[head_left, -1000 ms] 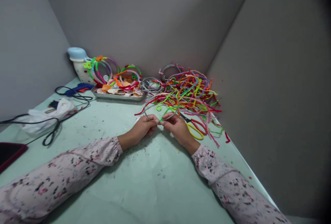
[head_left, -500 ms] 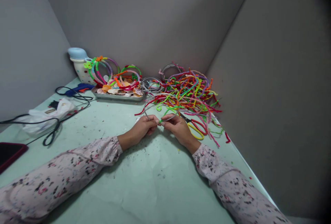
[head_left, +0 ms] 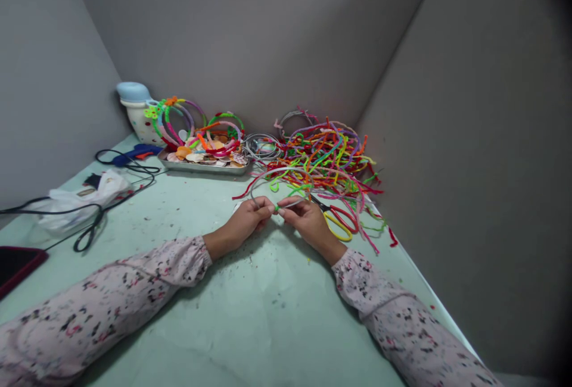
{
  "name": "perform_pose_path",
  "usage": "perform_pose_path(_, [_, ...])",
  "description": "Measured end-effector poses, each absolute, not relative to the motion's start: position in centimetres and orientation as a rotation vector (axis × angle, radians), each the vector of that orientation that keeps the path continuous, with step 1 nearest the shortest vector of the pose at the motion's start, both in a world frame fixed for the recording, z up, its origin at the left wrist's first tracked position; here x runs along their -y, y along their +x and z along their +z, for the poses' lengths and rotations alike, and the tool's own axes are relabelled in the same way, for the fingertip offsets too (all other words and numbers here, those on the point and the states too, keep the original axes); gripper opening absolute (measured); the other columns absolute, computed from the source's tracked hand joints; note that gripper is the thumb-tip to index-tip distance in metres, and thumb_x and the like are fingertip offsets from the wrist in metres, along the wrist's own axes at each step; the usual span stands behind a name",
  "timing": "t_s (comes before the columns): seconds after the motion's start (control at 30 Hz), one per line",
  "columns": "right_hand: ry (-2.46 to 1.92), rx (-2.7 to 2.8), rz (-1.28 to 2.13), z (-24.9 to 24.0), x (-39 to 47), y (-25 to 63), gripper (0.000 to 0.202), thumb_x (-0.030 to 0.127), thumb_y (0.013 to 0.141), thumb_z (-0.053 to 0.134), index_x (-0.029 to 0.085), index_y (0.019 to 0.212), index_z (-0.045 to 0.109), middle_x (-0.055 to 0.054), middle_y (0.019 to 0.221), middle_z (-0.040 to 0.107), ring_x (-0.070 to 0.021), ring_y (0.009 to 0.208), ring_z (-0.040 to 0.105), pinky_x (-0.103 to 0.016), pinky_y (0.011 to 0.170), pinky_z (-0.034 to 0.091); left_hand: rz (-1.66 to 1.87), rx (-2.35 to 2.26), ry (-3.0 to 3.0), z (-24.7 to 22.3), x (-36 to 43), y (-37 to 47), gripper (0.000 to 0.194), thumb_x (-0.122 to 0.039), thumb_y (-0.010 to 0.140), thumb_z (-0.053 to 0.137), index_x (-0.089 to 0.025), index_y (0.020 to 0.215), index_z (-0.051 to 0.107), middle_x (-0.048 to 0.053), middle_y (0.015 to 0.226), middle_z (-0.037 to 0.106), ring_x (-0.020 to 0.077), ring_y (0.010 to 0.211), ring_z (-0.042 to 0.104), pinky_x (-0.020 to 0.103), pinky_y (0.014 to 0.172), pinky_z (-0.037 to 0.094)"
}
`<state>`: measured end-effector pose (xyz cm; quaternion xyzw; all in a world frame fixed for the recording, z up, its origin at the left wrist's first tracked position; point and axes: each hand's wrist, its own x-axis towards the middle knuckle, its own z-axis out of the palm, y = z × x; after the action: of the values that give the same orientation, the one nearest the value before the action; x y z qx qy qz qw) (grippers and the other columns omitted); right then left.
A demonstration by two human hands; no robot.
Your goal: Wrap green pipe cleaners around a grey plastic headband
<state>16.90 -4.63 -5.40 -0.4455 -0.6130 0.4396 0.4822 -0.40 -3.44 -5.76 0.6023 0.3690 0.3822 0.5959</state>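
My left hand [head_left: 254, 214] pinches a thin grey wire hoop [head_left: 256, 182] at its near side. Facing it, my right hand [head_left: 304, 215] is closed at the same spot, thumb and forefinger on a bright green pipe cleaner [head_left: 276, 209] that sits on the hoop between the fingertips. The hoop stands up and arches away behind both hands. Just beyond my right hand lie scissors [head_left: 342, 226] with red and yellow handles, their blades partly hidden by the hand.
A heap of coloured pipe cleaners [head_left: 330, 149] lies at the back right, beside coiled grey wire [head_left: 263, 146]. A metal tray [head_left: 201, 168] holds shells and wrapped hoops. Leftward are a cup [head_left: 139, 114], blue glue gun [head_left: 134, 155], plastic bag [head_left: 84, 199], black cable [head_left: 95, 229] and phone [head_left: 18, 268].
The hoop has tilted slightly, its top shifting a little to the right. Both hands keep their hold in nearly the same place.
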Motion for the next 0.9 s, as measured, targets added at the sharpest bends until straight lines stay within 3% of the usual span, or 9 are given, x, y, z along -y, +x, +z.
perform_pose_path(0.5, [-1.128,1.529,1.007,-5.10,4.91,16.99,0.025,0.036,0.080,0.059,0.016,0.092,0.068,0.001,0.058,0.058,-0.0127,0.052,0.054,-0.023,0.049,0.041,0.980,-0.941,1.645,-5.84,3.40,-0.46,0.025,-0.040,0.085,0.052,-0.016,0.077,0.056,-0.006,0.054,0.043,0.0087,0.050,0.037,0.022,0.050,0.028])
perform_pose_path(0.9, [-1.215,1.557,0.920,-4.84,5.10,16.81,0.025,0.038,0.081,0.057,0.016,0.083,0.068,0.000,0.059,0.060,-0.0107,0.045,0.049,-0.023,0.044,0.037,0.961,-0.995,1.666,-5.70,3.53,-0.51,0.026,-0.041,0.085,0.051,-0.017,0.077,0.056,-0.006,0.052,0.042,0.0100,0.050,0.035,0.022,0.049,0.026])
